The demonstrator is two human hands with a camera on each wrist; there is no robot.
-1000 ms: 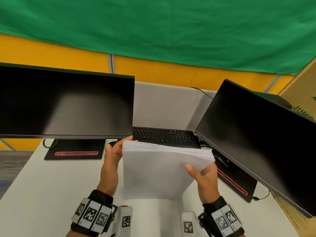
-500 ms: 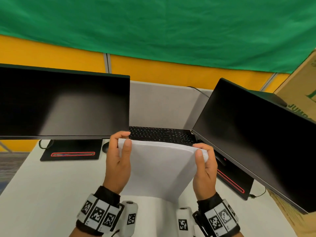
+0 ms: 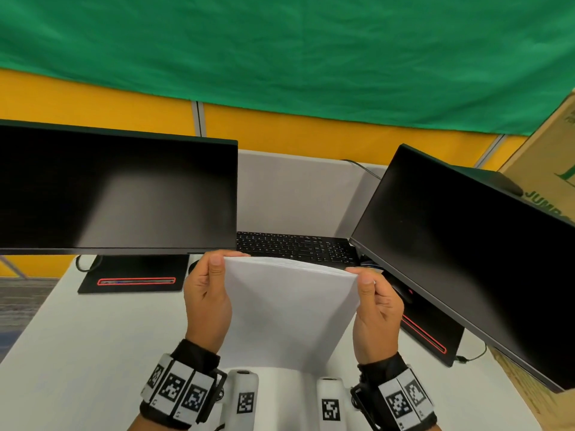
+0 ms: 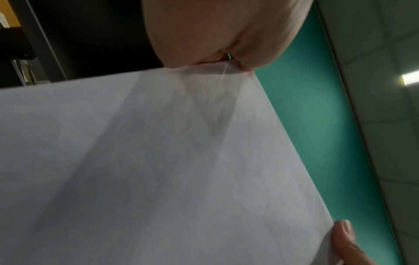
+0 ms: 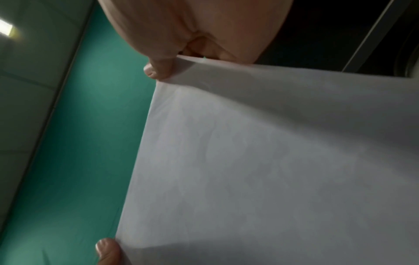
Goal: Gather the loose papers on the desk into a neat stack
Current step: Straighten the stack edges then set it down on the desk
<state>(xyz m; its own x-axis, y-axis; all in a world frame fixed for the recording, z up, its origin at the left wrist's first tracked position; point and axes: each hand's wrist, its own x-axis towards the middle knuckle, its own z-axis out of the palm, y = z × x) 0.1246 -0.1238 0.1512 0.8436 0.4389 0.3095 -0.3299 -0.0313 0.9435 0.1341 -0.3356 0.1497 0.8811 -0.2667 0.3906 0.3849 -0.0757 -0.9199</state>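
A stack of white papers (image 3: 289, 309) stands upright on its lower edge on the white desk (image 3: 77, 353), between my two hands. My left hand (image 3: 209, 293) grips the stack's upper left corner, thumb on the near face and fingers curled over the top. Over at the upper right corner my right hand (image 3: 375, 301) holds it the same way. The papers (image 4: 170, 170) fill the left wrist view, with my left hand (image 4: 217, 34) at their top edge. In the right wrist view the papers (image 5: 272, 161) hang below my right hand (image 5: 197, 32).
A dark monitor (image 3: 115, 194) stands at the left and a second, angled monitor (image 3: 466, 253) at the right, close to my right hand. A black keyboard (image 3: 298, 247) lies just behind the papers. A cardboard box (image 3: 547, 169) stands at the far right.
Both hands shifted from the stack's sides up to its top corners. The stack now stands more squarely upright between them.
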